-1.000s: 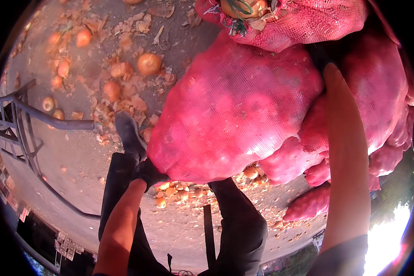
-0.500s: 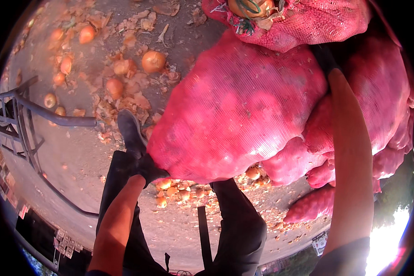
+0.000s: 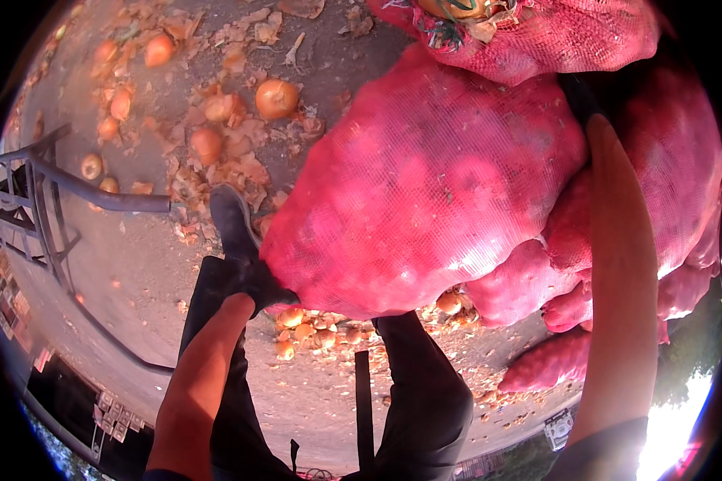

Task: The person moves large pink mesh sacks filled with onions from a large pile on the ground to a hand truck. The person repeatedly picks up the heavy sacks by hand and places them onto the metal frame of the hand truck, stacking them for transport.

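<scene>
A large red mesh sack of onions [image 3: 425, 192] lies tilted in front of my legs. My left hand [image 3: 253, 282], in a dark glove, is closed on the sack's near left corner. At the far right side of the same sack is my right hand [image 3: 582, 96], also dark-gloved, tucked between it and the neighbouring sacks. The right fingers are hidden there. Another red mesh sack [image 3: 553, 40], with onions showing at its tied mouth, lies just beyond the right hand.
More red sacks [image 3: 674, 160] are piled at the right. Loose onions [image 3: 277, 99] and dry skins litter the ground at the far left and between my boots. A dark metal frame with a tube handle [image 3: 112, 196] stands at the left.
The view has shifted slightly, so everything sits a little further right. Both hands stay at the same places on the sack, which has hardly moved.
</scene>
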Action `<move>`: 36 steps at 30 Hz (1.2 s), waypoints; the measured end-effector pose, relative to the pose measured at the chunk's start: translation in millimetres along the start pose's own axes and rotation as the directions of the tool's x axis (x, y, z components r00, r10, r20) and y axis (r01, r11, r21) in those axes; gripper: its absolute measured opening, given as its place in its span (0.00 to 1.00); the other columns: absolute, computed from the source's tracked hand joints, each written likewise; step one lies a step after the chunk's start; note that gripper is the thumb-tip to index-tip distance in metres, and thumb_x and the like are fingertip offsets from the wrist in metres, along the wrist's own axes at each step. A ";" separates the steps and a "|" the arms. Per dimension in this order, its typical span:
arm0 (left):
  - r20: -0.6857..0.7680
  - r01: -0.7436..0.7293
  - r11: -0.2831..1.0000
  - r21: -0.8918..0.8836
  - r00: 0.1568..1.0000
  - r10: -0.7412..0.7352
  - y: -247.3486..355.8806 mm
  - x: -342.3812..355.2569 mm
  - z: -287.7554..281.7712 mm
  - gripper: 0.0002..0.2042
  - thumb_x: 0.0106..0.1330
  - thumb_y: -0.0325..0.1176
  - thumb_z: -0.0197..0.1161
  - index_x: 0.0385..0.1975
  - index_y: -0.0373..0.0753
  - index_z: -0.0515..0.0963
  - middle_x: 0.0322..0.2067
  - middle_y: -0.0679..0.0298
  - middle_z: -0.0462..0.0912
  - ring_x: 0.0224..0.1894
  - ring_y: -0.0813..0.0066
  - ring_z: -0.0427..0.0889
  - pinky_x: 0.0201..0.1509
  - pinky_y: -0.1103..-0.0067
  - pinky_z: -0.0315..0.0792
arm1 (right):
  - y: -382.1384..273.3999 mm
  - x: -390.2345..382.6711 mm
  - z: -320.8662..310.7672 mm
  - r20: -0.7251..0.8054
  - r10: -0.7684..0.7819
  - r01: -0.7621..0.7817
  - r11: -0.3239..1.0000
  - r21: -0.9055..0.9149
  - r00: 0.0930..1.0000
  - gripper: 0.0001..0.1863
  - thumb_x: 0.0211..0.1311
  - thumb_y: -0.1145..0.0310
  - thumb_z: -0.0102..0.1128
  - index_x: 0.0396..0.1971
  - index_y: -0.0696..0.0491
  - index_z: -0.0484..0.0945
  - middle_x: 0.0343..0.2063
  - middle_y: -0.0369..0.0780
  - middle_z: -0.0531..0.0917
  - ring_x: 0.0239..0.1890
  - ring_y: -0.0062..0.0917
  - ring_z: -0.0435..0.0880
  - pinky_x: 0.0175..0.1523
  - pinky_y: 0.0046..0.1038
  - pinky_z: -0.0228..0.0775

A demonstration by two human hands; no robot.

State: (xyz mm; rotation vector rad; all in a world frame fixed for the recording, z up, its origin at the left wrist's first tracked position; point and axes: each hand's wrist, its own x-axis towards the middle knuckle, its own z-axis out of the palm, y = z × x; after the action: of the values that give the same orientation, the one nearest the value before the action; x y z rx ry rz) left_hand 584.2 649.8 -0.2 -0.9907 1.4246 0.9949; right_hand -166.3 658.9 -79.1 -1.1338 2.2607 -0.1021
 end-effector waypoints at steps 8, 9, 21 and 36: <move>0.008 -0.047 0.991 0.126 0.999 0.046 1.7 20.0 -0.7 0.53 0.33 0.60 0.76 0.63 0.40 0.63 0.59 0.55 0.71 0.62 0.63 0.69 0.63 0.72 0.65 | 33.7 9.9 -10.2 -0.057 -0.355 0.294 0.846 -0.445 0.933 0.28 0.67 0.46 0.41 0.51 0.55 0.75 0.49 0.51 0.79 0.55 0.46 0.74 0.56 0.41 0.65; 0.007 -0.044 0.989 0.143 0.999 0.044 5.4 21.0 -3.9 0.53 0.33 0.60 0.76 0.62 0.40 0.63 0.59 0.55 0.71 0.62 0.63 0.69 0.63 0.72 0.65 | 42.5 7.0 -12.7 -0.072 -0.367 0.307 0.858 -0.412 0.928 0.27 0.67 0.47 0.41 0.50 0.54 0.75 0.49 0.50 0.79 0.54 0.47 0.74 0.55 0.42 0.65; 0.084 -0.003 0.995 0.097 0.996 -0.005 16.8 -8.5 -29.3 0.54 0.30 0.62 0.76 0.60 0.37 0.66 0.56 0.53 0.74 0.59 0.63 0.73 0.62 0.72 0.67 | -68.0 -32.6 -3.6 -0.236 -0.213 0.216 0.976 -0.016 0.948 0.23 0.68 0.52 0.41 0.49 0.54 0.75 0.48 0.48 0.79 0.51 0.46 0.75 0.53 0.43 0.65; -0.049 -0.185 0.980 0.067 0.981 0.189 -32.3 35.9 2.5 0.51 0.31 0.67 0.73 0.53 0.32 0.74 0.47 0.50 0.80 0.52 0.61 0.78 0.55 0.74 0.72 | -85.3 -52.1 -19.1 -0.217 -0.189 0.195 0.981 0.011 0.958 0.23 0.69 0.54 0.41 0.50 0.55 0.75 0.50 0.48 0.79 0.52 0.44 0.75 0.55 0.40 0.64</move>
State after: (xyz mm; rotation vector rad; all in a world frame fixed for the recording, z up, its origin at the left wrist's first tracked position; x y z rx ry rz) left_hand 613.2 640.8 -37.8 -0.8561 1.6078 1.0594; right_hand -92.9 640.5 -11.0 -1.3814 2.3191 -0.3538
